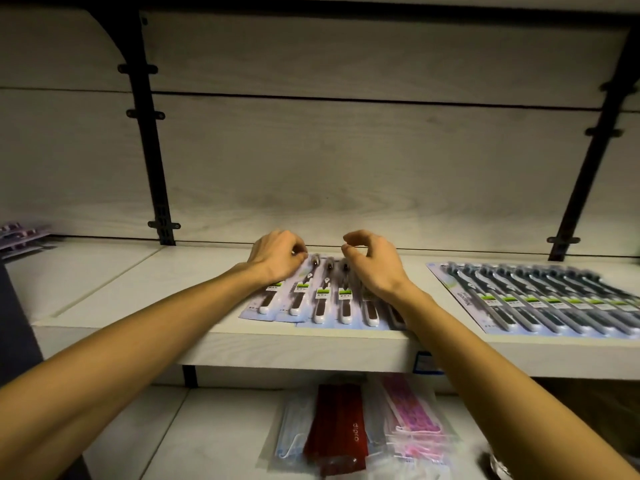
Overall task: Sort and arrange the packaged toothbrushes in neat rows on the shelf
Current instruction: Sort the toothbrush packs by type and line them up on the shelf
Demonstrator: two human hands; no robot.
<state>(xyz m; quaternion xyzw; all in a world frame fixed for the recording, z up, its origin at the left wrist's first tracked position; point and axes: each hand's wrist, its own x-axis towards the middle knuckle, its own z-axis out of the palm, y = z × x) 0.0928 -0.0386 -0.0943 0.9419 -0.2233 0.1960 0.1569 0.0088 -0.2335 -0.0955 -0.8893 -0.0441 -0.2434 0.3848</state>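
A short row of packaged toothbrushes (pixel 323 301) lies side by side on the white shelf (pixel 104 289), handles toward the front edge. My left hand (pixel 277 259) sits at the row's far left end, its curled fingers pinching the top edge of the leftmost pack. My right hand (pixel 375 268) rests its wrist over the packs at the row's right end, hiding them. Its fingers are loosely curled in the air with a gap between thumb and forefinger, holding nothing. A longer, neat row of dark toothbrush packs (pixel 554 301) lies further right on the same shelf.
Black shelf brackets (pixel 156 168) (pixel 585 168) run up the back panel on both sides. Purple packages (pixel 20 237) lie at the far left. On the lower shelf are bagged face masks (pixel 291 434), a red pack (pixel 337 434) and pink packs (pixel 412 417).
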